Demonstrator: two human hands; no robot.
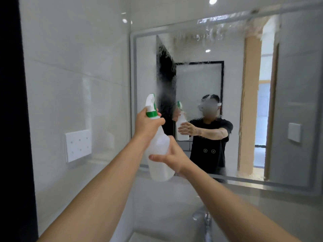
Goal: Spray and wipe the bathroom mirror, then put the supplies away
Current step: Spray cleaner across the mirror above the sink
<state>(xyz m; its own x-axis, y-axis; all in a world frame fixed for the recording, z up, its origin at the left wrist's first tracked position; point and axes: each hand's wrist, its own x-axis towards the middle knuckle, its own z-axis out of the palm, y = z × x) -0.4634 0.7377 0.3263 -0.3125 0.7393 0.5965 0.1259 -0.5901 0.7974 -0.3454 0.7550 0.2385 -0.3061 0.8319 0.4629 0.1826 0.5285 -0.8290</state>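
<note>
A translucent white spray bottle (158,149) with a green-and-white trigger head is held up in front of the wall mirror (286,84). My left hand (147,124) grips its neck at the trigger. My right hand (172,157) cups the bottle's lower body from the right. The nozzle points at the mirror's left part, where a cloud of mist hangs. Wet droplets and streaks cover the mirror's top and upper left. No cloth is in view.
A white socket plate (78,145) sits on the tiled wall to the left. A chrome faucet (203,219) and the edge of a white basin (139,237) lie below. The mirror reflects a person and a doorway.
</note>
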